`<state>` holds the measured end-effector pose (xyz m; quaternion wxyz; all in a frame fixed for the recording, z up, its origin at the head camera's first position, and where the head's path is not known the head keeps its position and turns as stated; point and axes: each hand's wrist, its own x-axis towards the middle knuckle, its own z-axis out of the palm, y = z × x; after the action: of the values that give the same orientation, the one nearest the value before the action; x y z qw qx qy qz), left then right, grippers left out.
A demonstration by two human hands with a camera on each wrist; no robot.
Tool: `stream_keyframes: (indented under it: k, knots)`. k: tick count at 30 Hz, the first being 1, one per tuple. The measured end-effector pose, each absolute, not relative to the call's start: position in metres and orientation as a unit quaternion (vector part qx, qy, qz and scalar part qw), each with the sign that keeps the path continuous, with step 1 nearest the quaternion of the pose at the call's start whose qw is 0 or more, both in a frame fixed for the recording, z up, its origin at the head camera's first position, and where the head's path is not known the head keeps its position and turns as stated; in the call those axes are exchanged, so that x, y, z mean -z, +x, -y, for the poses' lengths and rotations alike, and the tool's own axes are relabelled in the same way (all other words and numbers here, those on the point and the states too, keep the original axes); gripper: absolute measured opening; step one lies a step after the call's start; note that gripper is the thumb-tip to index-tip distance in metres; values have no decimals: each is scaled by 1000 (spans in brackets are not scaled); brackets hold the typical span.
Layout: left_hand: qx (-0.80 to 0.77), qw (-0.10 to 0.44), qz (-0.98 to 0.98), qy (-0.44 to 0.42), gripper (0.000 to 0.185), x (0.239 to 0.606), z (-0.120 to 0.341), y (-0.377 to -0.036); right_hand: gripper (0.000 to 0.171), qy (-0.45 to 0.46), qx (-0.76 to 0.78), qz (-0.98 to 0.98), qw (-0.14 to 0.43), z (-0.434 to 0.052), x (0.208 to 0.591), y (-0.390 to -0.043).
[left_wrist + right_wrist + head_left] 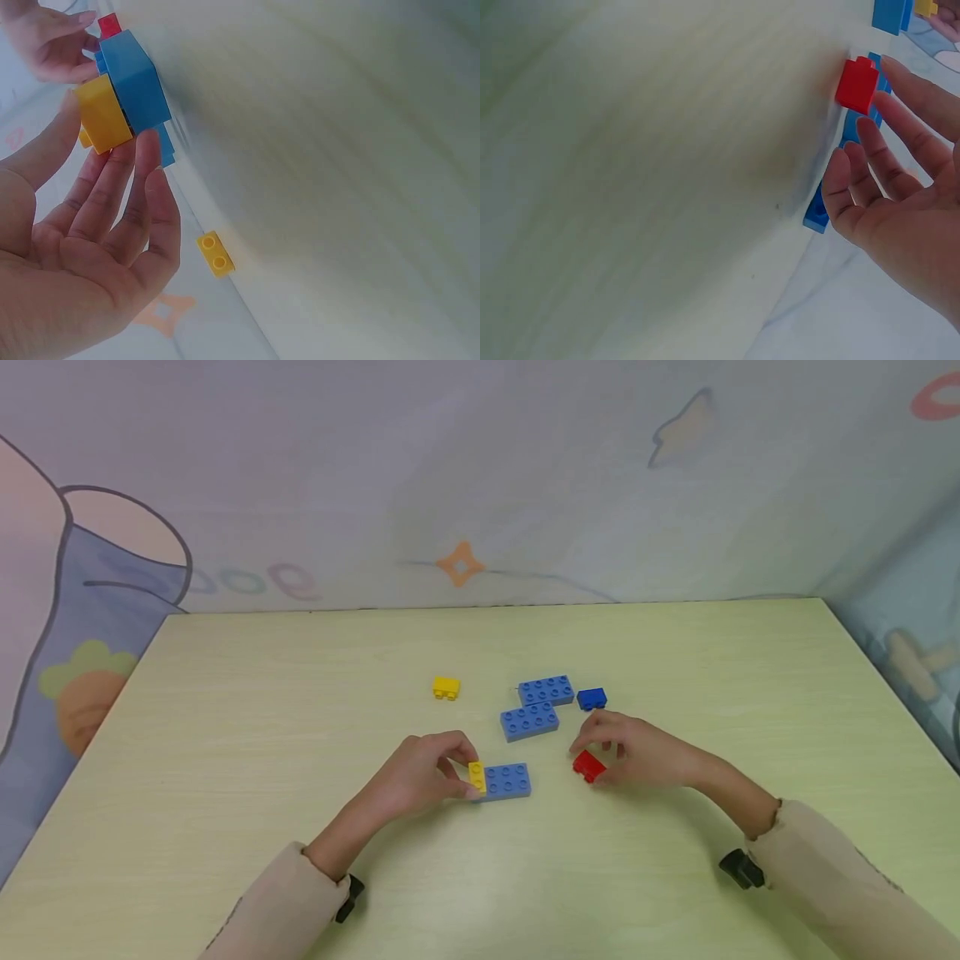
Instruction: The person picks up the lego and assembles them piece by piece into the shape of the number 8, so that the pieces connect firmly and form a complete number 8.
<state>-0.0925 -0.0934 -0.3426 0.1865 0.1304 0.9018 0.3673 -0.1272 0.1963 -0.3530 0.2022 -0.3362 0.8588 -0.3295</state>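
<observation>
My left hand [426, 775] pinches a small yellow brick [477, 776] between thumb and fingers. That brick sits on the left end of a light blue eight-stud brick [508, 781], which lies on the table. In the left wrist view, the thumb and fingertips meet the yellow brick [105, 114] from opposite sides. Over to the right, my right hand [651, 752] is spread around a small red brick [589, 766] on the table. The thumb is close beside the red brick [857, 85] in the right wrist view, and the fingers are loosely bent; contact is unclear.
Beyond the hands lie two more light blue bricks, a nearer one [529, 722] and a farther one [546, 690]. A small dark blue brick [592, 698] lies to their right, another yellow brick [446, 687] to their left. A patterned cloth [480, 485] hangs behind the table [225, 735].
</observation>
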Motion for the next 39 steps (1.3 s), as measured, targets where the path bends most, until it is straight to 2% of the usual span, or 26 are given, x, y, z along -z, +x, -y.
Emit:
stream_keyframes:
  k: [17, 39]
  knots:
    - [-371, 192, -900, 124, 25, 341, 93, -92, 29, -339, 320, -863, 197, -197, 362, -128]
    - [-368, 191, -901, 126, 24, 343, 95, -93, 29, -331, 343, -862, 174, -183, 350, -130]
